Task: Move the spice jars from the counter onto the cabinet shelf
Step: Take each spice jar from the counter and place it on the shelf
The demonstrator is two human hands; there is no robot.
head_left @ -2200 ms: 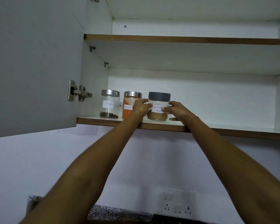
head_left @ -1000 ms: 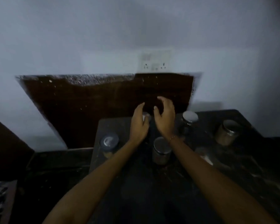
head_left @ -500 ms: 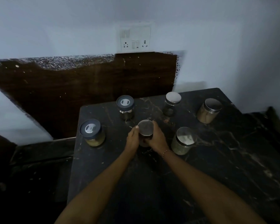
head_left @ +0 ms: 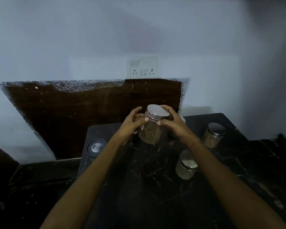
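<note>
Steel-lidded jar gripped by two hands; three jars on counter.

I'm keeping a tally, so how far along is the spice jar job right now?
Done: nothing can be confirmed, since the cabinet shelf is out of view. In hand: the left hand and right hand hold a steel-lidded jar above the counter. Left: at least the black-lidded jar and two steel-lidded jars.

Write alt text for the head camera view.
Both hands, left hand and right hand, hold a steel-lidded spice jar tilted above a dark marble counter. Three more jars are clearly visible on it, under a wall socket.
</note>
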